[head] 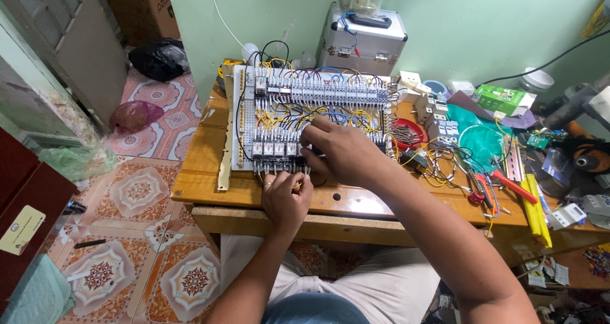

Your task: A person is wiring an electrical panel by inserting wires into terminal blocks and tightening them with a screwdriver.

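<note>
Both hands are down at the near edge of the white control panel [244, 117], which lies flat on the wooden table [197, 178] with its long axis running left to right across the view, its top rows of terminals toward the green wall. The left hand [286, 200] sits at the panel's front edge, fingers curled in and pinched around something small at the yellow and black wires there; what exactly they grip is too small to tell. The right hand [340, 152] reaches in from the right and rests over the lower row of relays [273, 149], fingers bent and pressing down on the modules, knuckles up. The two hands are nearly touching. Behind the panel stands a silver case [365, 41] against the wall. To the right, well apart from the hands, lie a red bowl [410, 133], loose wire coils [445, 165], red-handled pliers [508, 184] and a green box [502, 98].
</note>
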